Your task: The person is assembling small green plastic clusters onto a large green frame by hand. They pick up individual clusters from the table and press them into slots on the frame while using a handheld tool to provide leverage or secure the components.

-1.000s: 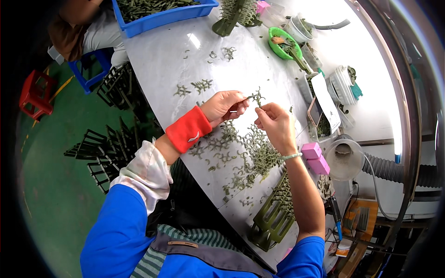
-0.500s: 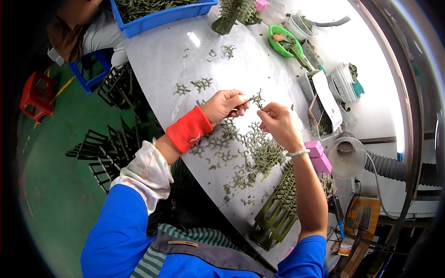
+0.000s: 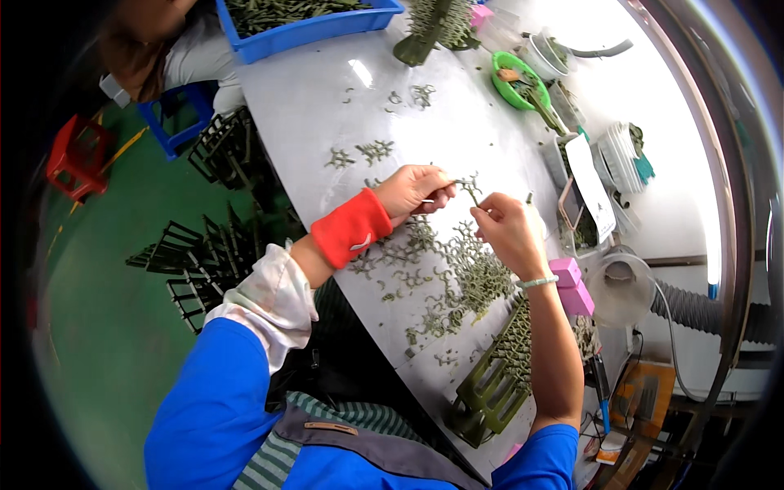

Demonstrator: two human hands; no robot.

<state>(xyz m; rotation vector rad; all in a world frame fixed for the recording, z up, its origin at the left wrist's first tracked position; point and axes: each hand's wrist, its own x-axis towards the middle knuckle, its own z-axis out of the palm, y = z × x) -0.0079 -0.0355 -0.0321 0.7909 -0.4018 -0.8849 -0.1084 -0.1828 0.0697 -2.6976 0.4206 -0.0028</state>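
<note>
My left hand (image 3: 415, 193), a red band round its wrist, pinches one end of a small olive-green branched piece (image 3: 469, 184) above the table. My right hand (image 3: 514, 233) is closed at the piece's lower end, thumb against forefinger. Below both hands lies a loose heap of small curved green pieces (image 3: 478, 278), many shaped like little crescents. Beside my right forearm, a green slatted rack (image 3: 492, 390) carries rows of similar pieces. A few branched clusters (image 3: 375, 150) lie farther off on the table.
A blue tray (image 3: 314, 24) of green sticks stands at the far left edge of the white table (image 3: 310, 106). Rightward are a green bowl (image 3: 504, 90), white tubs (image 3: 621, 159) and pink blocks (image 3: 573, 287). Dark racks (image 3: 196, 253) and a red stool (image 3: 77, 155) stand on the floor, near a seated person.
The whole view has shifted slightly, so the scene sits a little right and lower. Both hands stay at the small piece, my right fingertips now a bit lower along it.
</note>
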